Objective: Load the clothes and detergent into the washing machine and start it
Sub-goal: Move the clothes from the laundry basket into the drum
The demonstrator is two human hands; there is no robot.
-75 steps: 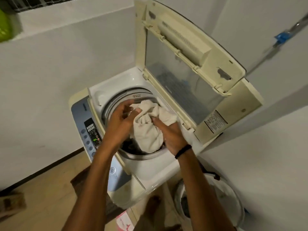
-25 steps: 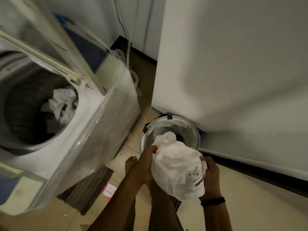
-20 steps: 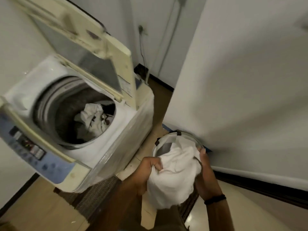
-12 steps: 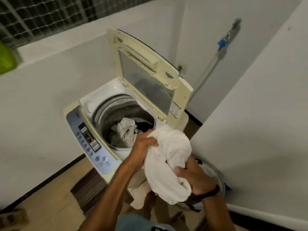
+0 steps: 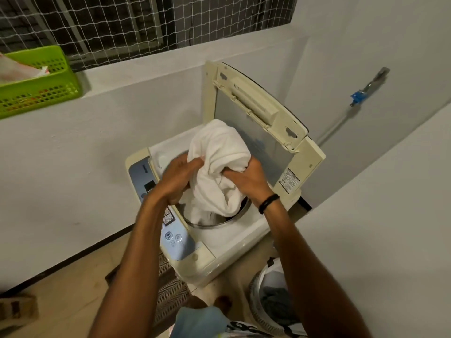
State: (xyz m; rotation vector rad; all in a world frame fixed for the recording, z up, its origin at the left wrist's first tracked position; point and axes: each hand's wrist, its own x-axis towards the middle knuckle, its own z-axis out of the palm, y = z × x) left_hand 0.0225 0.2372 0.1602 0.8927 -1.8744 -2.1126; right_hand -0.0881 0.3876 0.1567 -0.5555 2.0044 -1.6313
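A top-loading washing machine stands against the wall with its lid raised. Both hands hold a bunched white garment over the drum opening, its lower end hanging into the drum. My left hand grips the garment's left side and my right hand, with a black wristband, grips its right side. The blue control panel runs along the machine's left edge, partly hidden by my left arm. The drum's contents are hidden by the garment.
A white laundry basket with grey clothes stands on the floor at the lower right, beside the machine. A green plastic basket sits on the ledge at the upper left. A patterned mat lies in front of the machine. White walls close in on the right.
I lifted the white garment out of the floor basket, turned back to the machine and brought it up over the drum. An earlier white garment went into the drum before that.
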